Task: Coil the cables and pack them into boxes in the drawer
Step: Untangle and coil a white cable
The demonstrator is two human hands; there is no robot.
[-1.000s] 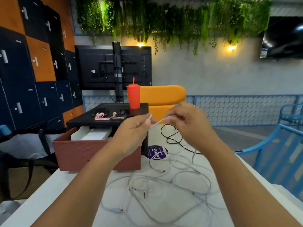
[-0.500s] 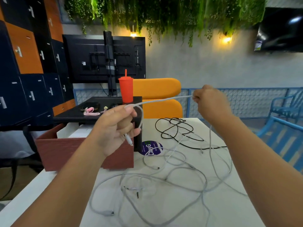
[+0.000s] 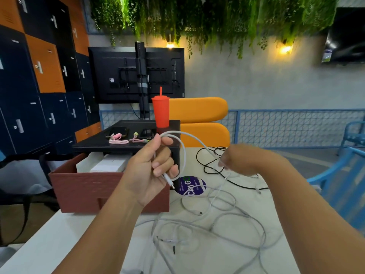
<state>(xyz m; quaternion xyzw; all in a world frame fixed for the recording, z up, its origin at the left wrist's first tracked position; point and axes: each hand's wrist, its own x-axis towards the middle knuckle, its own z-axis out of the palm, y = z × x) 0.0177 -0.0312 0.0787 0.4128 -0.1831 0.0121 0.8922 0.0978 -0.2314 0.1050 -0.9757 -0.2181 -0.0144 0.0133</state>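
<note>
Nearest me, loose grey cables (image 3: 217, 230) sprawl across the white table (image 3: 69, 234). Above them, the left hand (image 3: 150, 171) grips one loop of a white cable (image 3: 184, 153), its plug hanging below the fist. The strand runs to the blurred right hand (image 3: 239, 161), whose grip I cannot tell. Behind, white boxes (image 3: 110, 164) sit in the open brown drawer (image 3: 83, 186).

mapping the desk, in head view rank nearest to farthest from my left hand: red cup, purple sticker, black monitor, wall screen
1. purple sticker, on the table just right of the left hand.
2. red cup, on the black stand behind it.
3. black monitor, behind the cup.
4. wall screen, far upper right.
</note>
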